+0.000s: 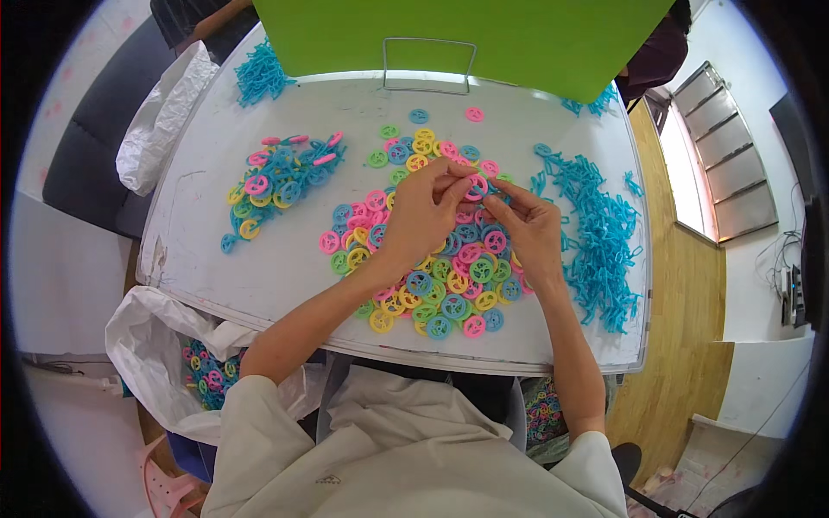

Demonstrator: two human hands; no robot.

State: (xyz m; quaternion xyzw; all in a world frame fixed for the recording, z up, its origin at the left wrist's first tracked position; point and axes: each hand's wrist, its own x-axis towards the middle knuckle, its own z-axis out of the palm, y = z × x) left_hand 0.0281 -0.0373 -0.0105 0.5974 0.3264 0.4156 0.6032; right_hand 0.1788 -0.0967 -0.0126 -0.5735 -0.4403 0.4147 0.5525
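My left hand point(423, 207) pinches a pink plastic wheel point(476, 187) between thumb and fingers above the middle of the table. Close against the wheel, my right hand point(533, 231) is pinched on what looks like a small blue plastic piece, mostly hidden by the fingers. Below both hands spreads a pile of small spoked plastic wheels point(455, 306) in pink, yellow, green and blue. On the right side lies a long heap of thin blue plastic pieces point(602, 246). At the left a smaller heap of wheels joined to blue pieces point(278, 177) rests on the table.
A green board point(466, 34) with a wire stand point(429, 90) rises at the white table's point(207, 259) far edge. Further blue pieces point(262, 73) lie beside it. An open white sack point(142, 354) of coloured parts stands at the near left. Other people sit beyond the board.
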